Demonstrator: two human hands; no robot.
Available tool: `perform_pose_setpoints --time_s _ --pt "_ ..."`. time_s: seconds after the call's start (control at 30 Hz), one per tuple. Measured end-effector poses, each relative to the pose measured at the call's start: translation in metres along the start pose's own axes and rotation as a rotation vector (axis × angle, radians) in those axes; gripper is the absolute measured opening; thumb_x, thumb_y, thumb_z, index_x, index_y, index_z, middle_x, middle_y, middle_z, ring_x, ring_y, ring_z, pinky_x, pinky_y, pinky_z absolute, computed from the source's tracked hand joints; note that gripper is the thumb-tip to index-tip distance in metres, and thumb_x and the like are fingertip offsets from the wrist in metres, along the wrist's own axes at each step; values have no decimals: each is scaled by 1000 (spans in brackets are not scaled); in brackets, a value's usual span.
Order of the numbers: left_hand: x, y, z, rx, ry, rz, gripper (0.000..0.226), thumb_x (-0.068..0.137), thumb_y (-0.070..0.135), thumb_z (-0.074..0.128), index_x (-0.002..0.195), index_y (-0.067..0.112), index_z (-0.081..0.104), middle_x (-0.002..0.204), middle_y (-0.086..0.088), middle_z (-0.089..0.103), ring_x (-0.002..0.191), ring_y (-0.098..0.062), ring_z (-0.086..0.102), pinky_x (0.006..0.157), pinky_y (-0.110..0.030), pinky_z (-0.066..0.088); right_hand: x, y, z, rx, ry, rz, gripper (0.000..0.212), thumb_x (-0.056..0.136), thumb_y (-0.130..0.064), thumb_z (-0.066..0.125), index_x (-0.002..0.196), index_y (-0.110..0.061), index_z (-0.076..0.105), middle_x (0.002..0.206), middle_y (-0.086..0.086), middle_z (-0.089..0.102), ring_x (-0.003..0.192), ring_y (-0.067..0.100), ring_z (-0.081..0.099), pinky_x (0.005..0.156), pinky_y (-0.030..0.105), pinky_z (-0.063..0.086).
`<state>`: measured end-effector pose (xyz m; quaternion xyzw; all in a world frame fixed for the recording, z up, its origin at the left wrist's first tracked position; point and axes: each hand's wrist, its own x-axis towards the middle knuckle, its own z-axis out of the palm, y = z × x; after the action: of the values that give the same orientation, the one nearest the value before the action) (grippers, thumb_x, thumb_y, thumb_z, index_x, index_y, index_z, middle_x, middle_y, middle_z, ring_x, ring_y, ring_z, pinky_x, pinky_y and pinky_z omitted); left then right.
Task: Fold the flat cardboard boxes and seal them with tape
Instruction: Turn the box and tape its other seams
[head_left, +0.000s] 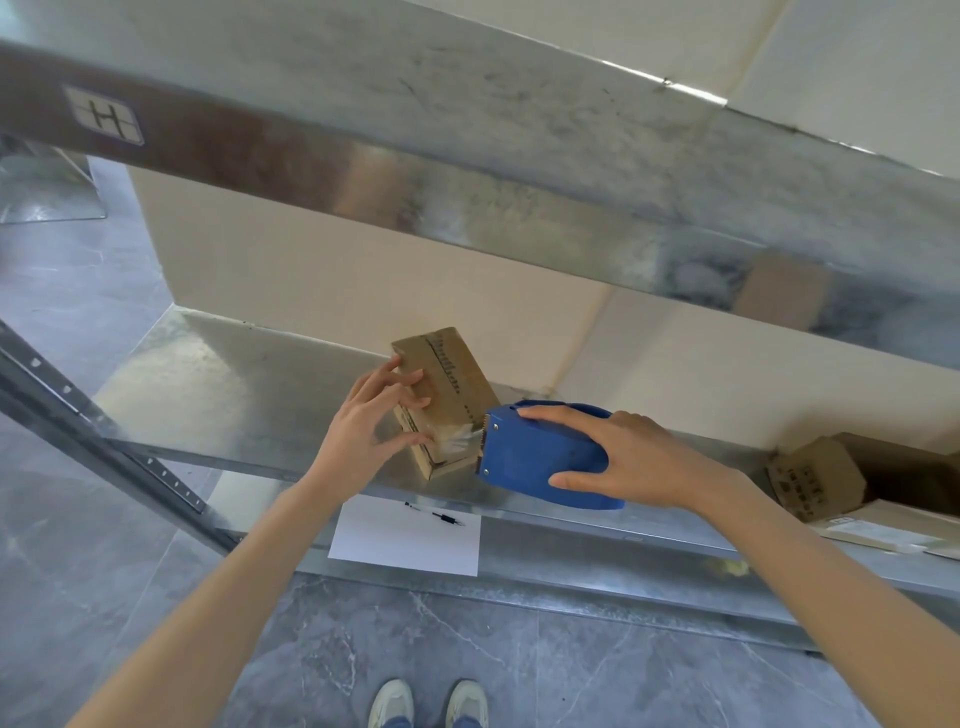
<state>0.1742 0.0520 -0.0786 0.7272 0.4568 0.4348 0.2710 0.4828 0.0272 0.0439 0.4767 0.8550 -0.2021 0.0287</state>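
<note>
A small folded cardboard box with black print lies on the metal shelf. My left hand holds the box's left side, fingers spread across its top and near end. My right hand grips a blue tape dispenser from above, thumb underneath. The dispenser's toothed edge sits against the box's near right end. A strip of clear tape runs from the dispenser onto that end of the box.
A higher metal shelf overhangs the work area. At the right lie another small cardboard box and flat cardboard pieces. A white sheet of paper with a pen rests on the lower shelf. My shoes stand on grey floor tiles.
</note>
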Motion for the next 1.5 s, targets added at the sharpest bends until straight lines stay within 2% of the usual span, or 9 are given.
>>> perform_pose_setpoints --time_s 0.1,0.37,0.47,0.6,0.83,0.97,1.13,1.3,1.5 --pt "-1 -4 3 27 7 6 30 77 20 79 105 19 67 138 10 51 143 -20 34 111 -52 38 -1 0 -2 -5 1 11 69 89 -57 58 138 -74 12 65 -11 57 56 9 51 54 22 41" --pt "-4 -1 3 -5 -23 -17 42 74 43 76 110 30 60 144 11 48 148 -15 27 111 -57 37 0 -3 -3 -50 -18 23 70 90 -56 57 140 -72 10 65 -14 54 54 5 48 56 21 37" --pt "-5 4 0 46 -52 -33 54 69 52 81 112 29 58 149 18 41 149 -8 20 112 -49 36 0 -4 -3 -47 -16 16 69 90 -56 57 140 -71 11 66 -15 54 62 -1 50 56 21 35" --pt "-10 15 6 221 -66 -36 75 61 56 87 118 23 50 152 13 35 150 -10 16 114 -41 30 1 -4 -2 -46 -15 22 70 90 -58 55 139 -73 8 81 -3 63 59 9 47 58 24 41" --pt "-17 37 40 190 138 -116 61 68 18 88 121 19 56 147 3 40 121 -24 52 85 -36 52 4 -5 3 -137 0 10 72 87 -65 54 142 -68 8 98 -10 63 67 2 46 59 20 34" --pt "-25 31 34 72 61 -94 64 79 11 81 134 33 56 148 16 35 111 -17 58 87 -35 56 -1 -6 -1 -141 4 -7 72 89 -64 52 143 -67 5 80 -12 57 61 3 43 57 18 30" --pt "-26 28 20 3 -56 -49 59 81 -1 75 132 21 56 150 20 36 123 -4 53 95 -36 54 -4 -17 -3 -95 2 -83 71 90 -64 52 143 -68 5 66 -7 52 56 7 42 55 18 28" --pt "-18 32 32 -10 -122 -123 73 82 8 75 141 35 40 155 30 27 141 -3 36 110 -39 43 -3 -10 -3 -104 25 -109 72 92 -62 51 140 -72 -1 66 -5 55 56 8 42 55 19 29" --pt "-19 29 52 -64 -39 -84 81 82 -14 65 144 33 43 157 17 31 145 -16 33 99 -44 53 -7 6 0 -56 22 -98 71 91 -62 52 136 -77 0 62 -5 52 52 10 41 53 20 34"
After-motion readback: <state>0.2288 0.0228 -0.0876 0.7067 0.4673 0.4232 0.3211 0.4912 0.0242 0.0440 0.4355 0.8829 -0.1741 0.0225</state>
